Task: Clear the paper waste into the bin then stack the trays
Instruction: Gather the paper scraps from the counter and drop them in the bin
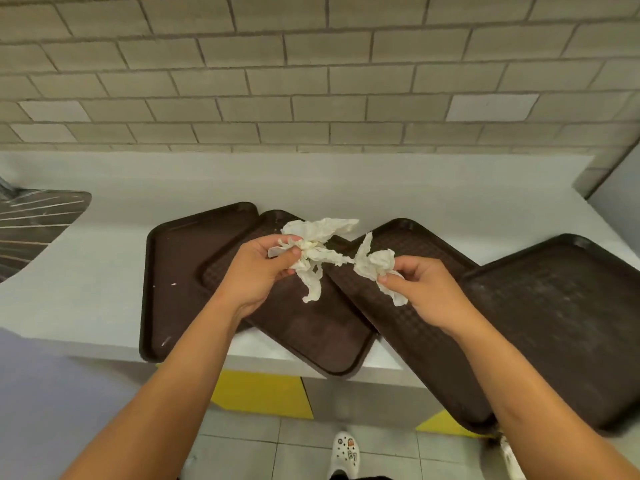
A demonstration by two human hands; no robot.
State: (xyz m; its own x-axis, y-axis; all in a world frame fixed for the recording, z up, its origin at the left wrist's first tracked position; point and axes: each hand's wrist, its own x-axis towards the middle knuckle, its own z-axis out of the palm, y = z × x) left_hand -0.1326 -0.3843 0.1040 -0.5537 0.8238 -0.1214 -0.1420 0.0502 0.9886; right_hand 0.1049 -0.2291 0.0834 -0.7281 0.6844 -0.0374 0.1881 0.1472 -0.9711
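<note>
We hold crumpled paper waste (317,249) in both hands above the trays (311,317); left hand (258,271) grips one wad, right hand (420,292) pinches another; no bin in view.

No readable text; charm marks on white clog (346,452) illegible.

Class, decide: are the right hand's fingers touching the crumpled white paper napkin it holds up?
Touching. The head view shows the right hand's fingers pinching the crumpled white paper napkin.
</note>
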